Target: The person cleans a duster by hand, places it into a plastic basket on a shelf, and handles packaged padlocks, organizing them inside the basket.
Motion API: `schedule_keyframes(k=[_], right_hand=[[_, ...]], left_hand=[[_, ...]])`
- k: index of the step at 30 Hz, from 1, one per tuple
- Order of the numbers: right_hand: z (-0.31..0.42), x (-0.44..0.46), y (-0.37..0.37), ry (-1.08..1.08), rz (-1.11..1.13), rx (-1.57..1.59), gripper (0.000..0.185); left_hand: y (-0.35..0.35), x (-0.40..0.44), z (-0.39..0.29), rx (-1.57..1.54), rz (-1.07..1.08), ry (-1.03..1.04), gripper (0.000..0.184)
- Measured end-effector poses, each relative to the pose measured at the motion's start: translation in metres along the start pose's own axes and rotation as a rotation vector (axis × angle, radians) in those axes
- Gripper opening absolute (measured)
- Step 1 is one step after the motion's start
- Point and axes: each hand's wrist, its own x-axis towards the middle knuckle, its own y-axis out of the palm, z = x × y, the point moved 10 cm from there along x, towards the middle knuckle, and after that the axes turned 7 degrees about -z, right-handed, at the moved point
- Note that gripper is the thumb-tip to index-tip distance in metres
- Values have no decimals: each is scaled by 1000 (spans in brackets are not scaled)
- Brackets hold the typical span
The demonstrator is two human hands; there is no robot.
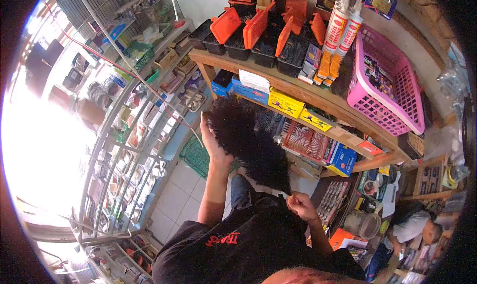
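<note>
A black bristly duster [253, 140] is held up in front of the person's black shirt [258, 249], slanting between the two hands. The right hand [301, 207] has its fingers curled tightly around the narrow lower end. The left hand [214, 145] lies against the bushy upper part, along its left edge; the bristles partly hide its fingers, so I cannot tell how far they close.

Beyond the duster stands a wooden worktop [343, 106]. It carries black bins [263, 58] with orange lids [226, 26] tilted up, two silicone sealant tubes [338, 30] and a pink perforated basket [385, 116] with small packets inside. Under it are yellow boxes [285, 103], a red basket [308, 141] and a blue 3M box [342, 158].

A green basket [191, 157] shows behind the left forearm, near the pale floor tiles [183, 177]. Shelves [134, 159] of small goods line the left side. At lower right, well apart, another person [410, 229] in a light shirt bends forward.
</note>
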Motion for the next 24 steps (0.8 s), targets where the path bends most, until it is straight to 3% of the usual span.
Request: schedule_keyframes(k=[3, 6, 9, 13, 16, 18, 20, 22, 24], right_hand=[[12, 1, 3, -55, -59, -198, 14], [3, 1, 11, -22, -38, -283, 19], [-7, -5, 12, -128, -6, -362, 19], [-9, -11, -1, -127, 9, -458, 28], [7, -9, -6, -138, -19, -443, 26], [9, -2, -4, -52, -50, -446, 25], [11, 5, 1, -30, -75, -339, 25], [18, 10, 10, -44, -85, -221, 25], [32, 10, 18, -93, -86, -88, 27]], left_hand=[[3, -2, 4, -63, -25, -26, 59], [21, -3, 1, -139, 104, -42, 62], [28, 1, -9, -101, 339, -25, 66], [12, 13, -25, -136, 239, 25, 67], [12, 16, -22, -100, 309, 14, 67], [34, 4, -6, -186, 541, -99, 58], [3, 1, 24, 102, 192, 23, 53], [-10, 0, 35, 171, 95, 18, 51], [8, 2, 36, 69, 205, -41, 53]])
